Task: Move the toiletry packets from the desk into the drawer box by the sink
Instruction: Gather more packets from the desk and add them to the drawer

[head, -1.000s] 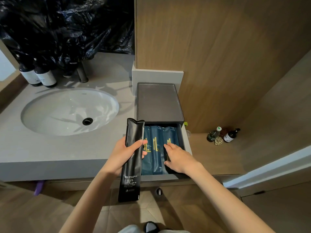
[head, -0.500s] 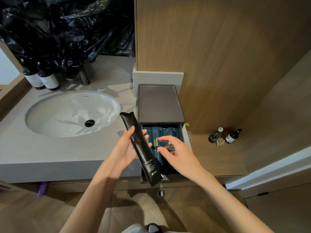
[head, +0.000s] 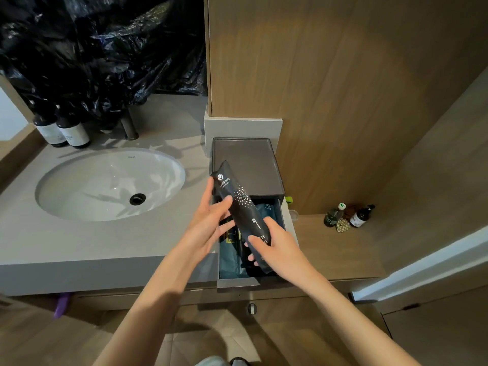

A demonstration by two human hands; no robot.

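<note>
A long black toiletry packet [head: 239,204] with white print slants over the open drawer [head: 237,281] of the dark grey drawer box [head: 247,165]. My right hand [head: 274,247] grips the packet's lower end. My left hand [head: 211,223] has its fingers spread, with the thumb and fingertips against the packet's upper left side. Dark blue packets [head: 228,256] lie flat in the drawer beneath, partly hidden by my hands and the black packet.
A white oval sink [head: 105,183] sits in the grey counter left of the box, with two dark bottles [head: 63,130] and a tap [head: 129,128] behind it. Black plastic sheeting [head: 100,48] hangs above. Small bottles [head: 348,215] stand on the wooden ledge at right.
The black packet has turned so its printed face shows and passed over the drawer. My right hand has taken hold of its lower end, and my left hand has loosened to spread fingers.
</note>
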